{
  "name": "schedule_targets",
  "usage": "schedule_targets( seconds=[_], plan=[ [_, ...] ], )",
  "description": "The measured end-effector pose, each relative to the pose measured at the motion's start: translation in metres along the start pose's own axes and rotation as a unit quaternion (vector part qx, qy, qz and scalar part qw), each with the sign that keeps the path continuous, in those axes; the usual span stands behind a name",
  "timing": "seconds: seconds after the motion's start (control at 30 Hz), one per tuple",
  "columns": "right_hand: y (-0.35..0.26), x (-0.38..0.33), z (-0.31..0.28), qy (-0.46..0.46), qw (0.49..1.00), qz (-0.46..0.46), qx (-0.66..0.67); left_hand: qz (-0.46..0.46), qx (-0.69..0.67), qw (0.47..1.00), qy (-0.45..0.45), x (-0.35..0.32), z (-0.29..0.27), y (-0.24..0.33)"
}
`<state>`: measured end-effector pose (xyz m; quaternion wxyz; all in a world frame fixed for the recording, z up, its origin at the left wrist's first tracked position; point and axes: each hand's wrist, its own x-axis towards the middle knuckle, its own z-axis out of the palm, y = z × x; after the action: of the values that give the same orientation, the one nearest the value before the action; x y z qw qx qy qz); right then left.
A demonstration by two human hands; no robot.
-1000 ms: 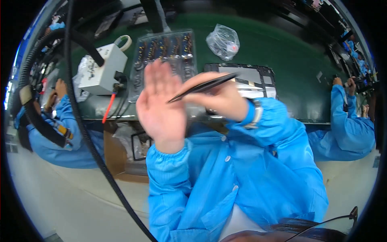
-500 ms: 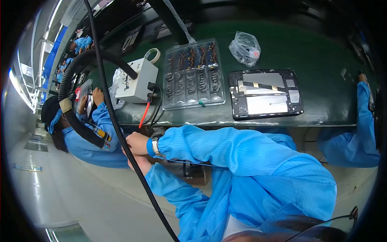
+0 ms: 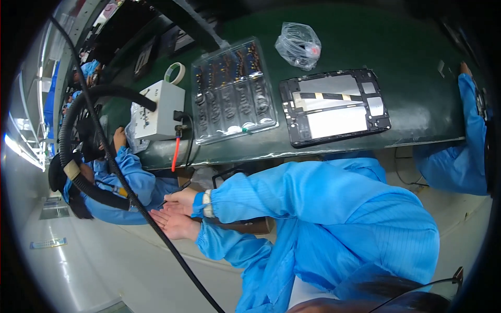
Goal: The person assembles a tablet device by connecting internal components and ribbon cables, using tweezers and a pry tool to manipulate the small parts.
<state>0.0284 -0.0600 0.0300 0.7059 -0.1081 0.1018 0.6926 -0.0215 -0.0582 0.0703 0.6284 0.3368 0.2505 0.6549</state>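
Observation:
Both my hands are off the bench's front edge on the left, side by side with palms turned up. My left hand (image 3: 176, 225) has its fingers stretched out and holds nothing. Just above it, my right hand (image 3: 180, 202) lies open too, fingers extended, with a pale watch (image 3: 207, 203) at its wrist. A thin black cable (image 3: 136, 195) passes in front of the left fingertips. A small dark stick-like piece shows by the right fingertips; whether it touches them I cannot tell.
On the green bench (image 3: 412, 125) are an opened tablet (image 3: 334, 120), a clear tray of small parts (image 3: 237, 88), a bagged cable (image 3: 298, 46), a tape roll (image 3: 175, 73) and a white box (image 3: 163, 112). A thick black hose (image 3: 67, 122) arches left. Co-workers sit on both sides.
My hands were closed together, one over the other; now they have parted and opened, palms up, lower in the picture. The view has shifted, so the bench things sit further left and higher.

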Motion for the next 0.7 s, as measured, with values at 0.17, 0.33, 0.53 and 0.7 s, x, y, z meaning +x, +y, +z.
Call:
schedule_targets(
  seconds=[0.17,0.33,0.53,0.7],
  plan=[
    [-0.035,-0.195,-0.004,-0.03,0.978,-0.204,-0.031,-0.07,-0.022,0.983,-0.17,-0.073,0.057,-0.017],
    [-0.099,-0.379,-0.035,0.09,0.73,-0.564,-0.375,-0.094,0.127,0.808,-0.568,-0.152,0.118,-0.047],
    [-0.201,-0.441,-0.05,0.389,0.446,-0.489,-0.641,0.097,0.216,0.557,-0.796,-0.215,0.194,-0.103],
    [-0.235,-0.431,-0.097,0.386,0.447,-0.427,-0.685,0.17,0.262,0.516,-0.798,-0.243,0.207,-0.141]
  ],
)
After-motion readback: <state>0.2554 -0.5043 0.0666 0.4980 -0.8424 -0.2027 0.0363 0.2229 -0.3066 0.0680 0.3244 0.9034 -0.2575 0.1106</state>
